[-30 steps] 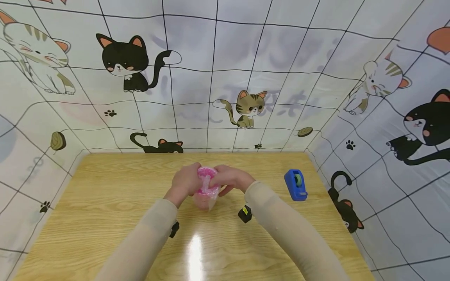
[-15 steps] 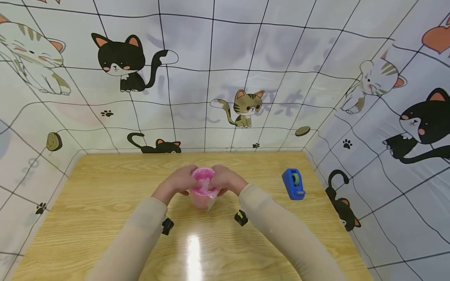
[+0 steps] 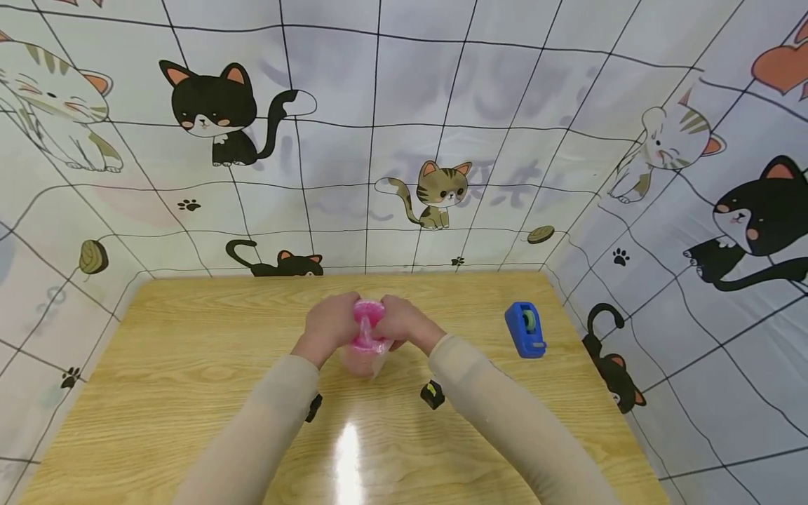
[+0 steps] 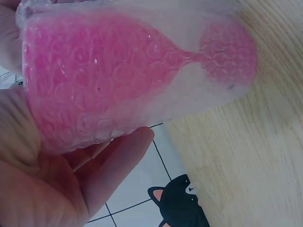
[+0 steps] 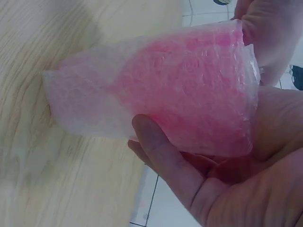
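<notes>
A pink goblet (image 4: 104, 66), wrapped in cloudy bubble wrap (image 5: 90, 99), stands upright on the wooden table (image 3: 189, 414). Through the wrap, its wide bowl, thin stem and round foot (image 4: 229, 54) show in the left wrist view. Near the top, my left hand (image 3: 331, 324) holds the left side of the bundle. On the opposite side, my right hand (image 3: 409, 324) grips it, with a finger or thumb lying along the wrap in the right wrist view. The wrap's upper edge is squeezed inward between both hands. Some fingertips are hidden behind the bundle.
A blue tape dispenser (image 3: 525, 331) with a roll of tape sits at the table's back right. Cat-print fabric (image 3: 341, 154) hangs along the back and sides. A small black wrist camera (image 3: 433, 394) hangs by the right sleeve.
Since half a second ago my left hand has shifted right and up against the bundle, and the top looks narrower. The right hand now lies along the side instead of reaching over the front.
</notes>
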`<action>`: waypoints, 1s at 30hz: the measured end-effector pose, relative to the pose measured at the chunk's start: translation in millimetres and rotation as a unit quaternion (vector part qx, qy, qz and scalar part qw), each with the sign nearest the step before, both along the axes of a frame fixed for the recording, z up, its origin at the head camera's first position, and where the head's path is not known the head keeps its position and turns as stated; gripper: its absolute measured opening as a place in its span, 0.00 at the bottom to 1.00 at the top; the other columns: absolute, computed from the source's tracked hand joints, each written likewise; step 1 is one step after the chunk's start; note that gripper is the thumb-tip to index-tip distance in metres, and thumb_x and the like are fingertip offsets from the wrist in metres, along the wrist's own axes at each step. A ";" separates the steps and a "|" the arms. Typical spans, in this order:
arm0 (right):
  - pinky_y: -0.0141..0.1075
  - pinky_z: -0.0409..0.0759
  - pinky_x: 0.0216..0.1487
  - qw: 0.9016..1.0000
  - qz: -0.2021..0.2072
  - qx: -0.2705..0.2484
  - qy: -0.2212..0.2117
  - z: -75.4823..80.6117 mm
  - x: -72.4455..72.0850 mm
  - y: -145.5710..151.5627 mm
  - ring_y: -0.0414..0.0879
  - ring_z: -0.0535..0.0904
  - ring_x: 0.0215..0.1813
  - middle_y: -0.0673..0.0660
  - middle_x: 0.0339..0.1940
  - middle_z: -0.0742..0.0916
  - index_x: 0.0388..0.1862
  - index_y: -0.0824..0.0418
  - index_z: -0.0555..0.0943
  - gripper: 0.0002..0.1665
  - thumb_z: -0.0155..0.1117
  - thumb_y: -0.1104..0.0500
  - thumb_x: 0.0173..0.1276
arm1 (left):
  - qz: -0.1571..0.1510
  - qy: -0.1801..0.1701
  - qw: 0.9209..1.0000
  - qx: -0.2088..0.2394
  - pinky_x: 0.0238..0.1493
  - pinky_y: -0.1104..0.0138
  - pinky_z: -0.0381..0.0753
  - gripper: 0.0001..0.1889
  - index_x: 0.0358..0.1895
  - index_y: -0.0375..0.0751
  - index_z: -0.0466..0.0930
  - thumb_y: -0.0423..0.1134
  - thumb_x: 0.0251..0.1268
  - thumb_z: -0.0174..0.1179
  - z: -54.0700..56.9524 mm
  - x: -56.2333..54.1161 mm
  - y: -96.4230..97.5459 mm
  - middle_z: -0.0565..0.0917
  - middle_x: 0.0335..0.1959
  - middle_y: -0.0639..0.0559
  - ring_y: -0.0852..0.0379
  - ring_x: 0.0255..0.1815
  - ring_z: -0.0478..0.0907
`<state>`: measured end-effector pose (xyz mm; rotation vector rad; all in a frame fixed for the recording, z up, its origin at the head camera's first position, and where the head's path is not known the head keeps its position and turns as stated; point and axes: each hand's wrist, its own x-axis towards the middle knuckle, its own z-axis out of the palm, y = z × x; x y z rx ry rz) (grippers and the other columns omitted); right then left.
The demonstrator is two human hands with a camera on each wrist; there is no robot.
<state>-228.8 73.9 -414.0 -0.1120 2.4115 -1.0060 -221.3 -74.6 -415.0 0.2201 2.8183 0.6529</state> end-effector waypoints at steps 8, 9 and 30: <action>0.49 0.85 0.48 0.990 0.017 -0.108 -0.085 -2.4 -3.5 14.8 0.52 0.82 0.48 0.59 0.50 0.82 0.58 0.64 0.71 0.28 0.64 0.58 0.60 | 0.027 0.012 0.998 -0.052 0.38 0.54 0.83 0.19 0.50 0.43 0.79 0.32 0.52 0.65 -0.4 -0.1 6.2 0.85 0.43 0.45 0.46 0.42 0.82; 0.49 0.85 0.49 0.990 0.018 -0.108 -0.094 -2.7 -3.6 15.2 0.51 0.82 0.48 0.58 0.51 0.83 0.60 0.63 0.71 0.28 0.64 0.57 0.61 | 0.028 0.013 0.998 -0.055 0.39 0.54 0.83 0.21 0.52 0.43 0.78 0.32 0.52 0.66 -0.3 0.2 6.7 0.86 0.45 0.45 0.45 0.43 0.82; 0.45 0.87 0.39 0.997 0.029 0.010 -0.076 2.7 -8.3 -1.5 0.52 0.84 0.39 0.61 0.51 0.81 0.63 0.67 0.69 0.34 0.70 0.64 0.59 | -0.027 -0.168 0.975 0.142 0.31 0.57 0.84 0.20 0.56 0.36 0.72 0.40 0.62 0.57 9.3 -6.9 -13.3 0.80 0.50 0.40 0.46 0.41 0.79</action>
